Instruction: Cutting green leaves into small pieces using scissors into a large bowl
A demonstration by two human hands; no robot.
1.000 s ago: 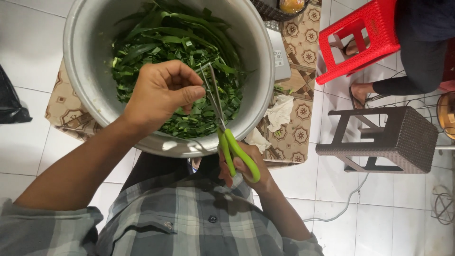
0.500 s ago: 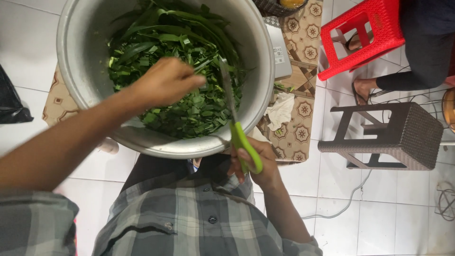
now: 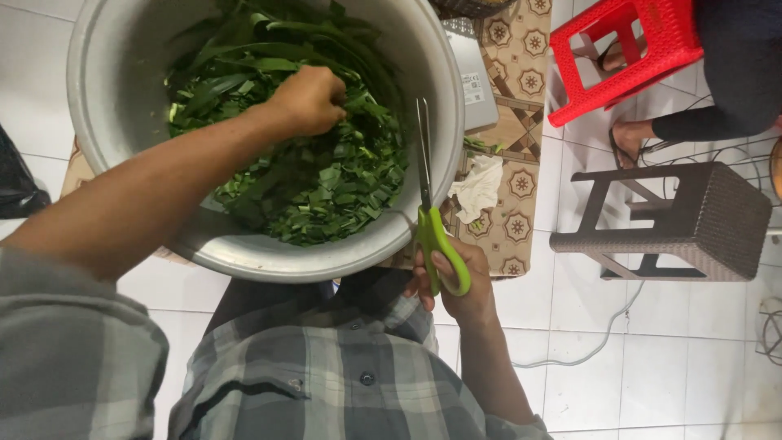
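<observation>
A: Scissors [image 3: 432, 220], green-handled, where are they in the head view?
B: In the right hand [image 3: 452, 281], at the near right rim of the metal bowl [image 3: 106, 122]. The fingers are wrapped through the handles, the blades point away, closed together, and lie over the rim.
A: And the left hand [image 3: 309, 98]?
B: Inside the bowl, far side, fist clenched on a bunch of long green leaves [image 3: 261, 49]. Chopped leaf pieces [image 3: 326, 195] fill the near part of the bowl.
A: What is around it?
B: A patterned mat [image 3: 521, 106] under the bowl, with a crumpled white tissue [image 3: 481, 183] on it, right of the scissors. Further right stand 1 red plastic stool [image 3: 627, 49] and 1 dark wicker stool [image 3: 692, 220], with another person's foot [image 3: 631, 134] between them.
</observation>
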